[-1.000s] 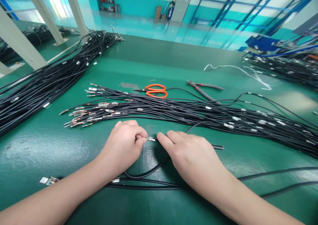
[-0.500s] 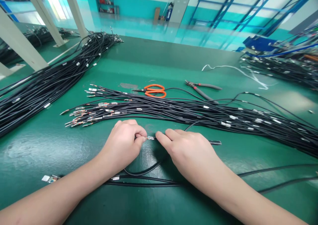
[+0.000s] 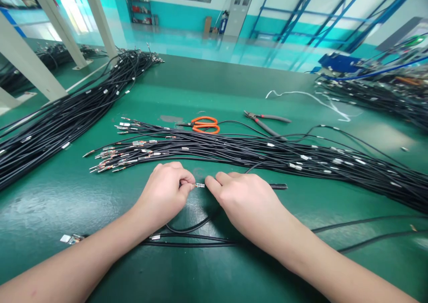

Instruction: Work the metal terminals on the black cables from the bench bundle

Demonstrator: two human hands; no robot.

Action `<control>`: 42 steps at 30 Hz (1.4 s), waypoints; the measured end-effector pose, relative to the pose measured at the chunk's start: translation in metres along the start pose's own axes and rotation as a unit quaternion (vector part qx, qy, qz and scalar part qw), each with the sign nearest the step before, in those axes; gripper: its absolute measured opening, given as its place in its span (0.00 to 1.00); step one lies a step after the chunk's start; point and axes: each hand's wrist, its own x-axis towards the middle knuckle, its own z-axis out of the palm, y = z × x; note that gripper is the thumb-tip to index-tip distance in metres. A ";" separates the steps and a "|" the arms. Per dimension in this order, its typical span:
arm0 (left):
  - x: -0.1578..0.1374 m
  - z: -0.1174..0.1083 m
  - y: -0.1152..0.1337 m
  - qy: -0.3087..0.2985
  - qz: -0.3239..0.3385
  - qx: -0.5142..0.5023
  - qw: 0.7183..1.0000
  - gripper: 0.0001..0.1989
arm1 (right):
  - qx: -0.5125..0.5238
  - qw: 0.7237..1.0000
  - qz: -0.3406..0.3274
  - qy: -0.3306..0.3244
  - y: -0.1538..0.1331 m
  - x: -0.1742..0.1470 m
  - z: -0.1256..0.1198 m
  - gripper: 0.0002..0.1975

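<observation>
My left hand (image 3: 169,185) is closed, with thumb and forefinger pinching a wire just behind its small metal terminal (image 3: 199,185). The terminal points right, into the narrow gap between my hands. My right hand (image 3: 242,194) lies palm down with its fingers curled over a short black tube (image 3: 279,186), whose far end sticks out to the right. The near end of that tube is hidden under my fingers. Below my hands, a few black cables (image 3: 197,244) run across the green table, and one ends in a white-tipped connector (image 3: 72,239) by my left forearm.
Beyond my hands lies a bundle of black wires (image 3: 214,147) with metal terminals. Orange-handled scissors (image 3: 205,125) and grey-handled cutting pliers (image 3: 267,121) rest behind it. A larger wire pile (image 3: 83,98) is at left, another (image 3: 374,91) at far right, near white string (image 3: 310,96).
The camera view has shifted slightly, so the table items sit a little further left. Both hands keep the same grip and nearly the same spacing.
</observation>
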 end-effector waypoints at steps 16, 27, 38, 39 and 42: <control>0.001 0.001 -0.002 0.004 -0.001 -0.014 1.000 0.09 | 0.059 0.996 0.023 0.060 0.013 -0.005 0.010 0.08; -0.008 -0.008 0.014 0.053 -0.049 -0.273 0.959 0.07 | 0.429 0.886 0.134 0.115 0.017 -0.007 -0.007 0.07; -0.011 -0.011 0.016 -0.040 -0.081 -0.450 0.888 0.08 | 0.682 0.721 0.112 0.057 0.015 -0.007 -0.009 0.08; -0.011 -0.011 0.016 -0.043 -0.086 -0.461 0.882 0.08 | 0.698 0.705 0.116 0.052 0.015 -0.006 -0.008 0.07; -0.011 -0.011 0.015 -0.060 -0.094 -0.484 0.868 0.08 | 0.743 0.657 0.122 0.037 0.015 -0.005 -0.004 0.06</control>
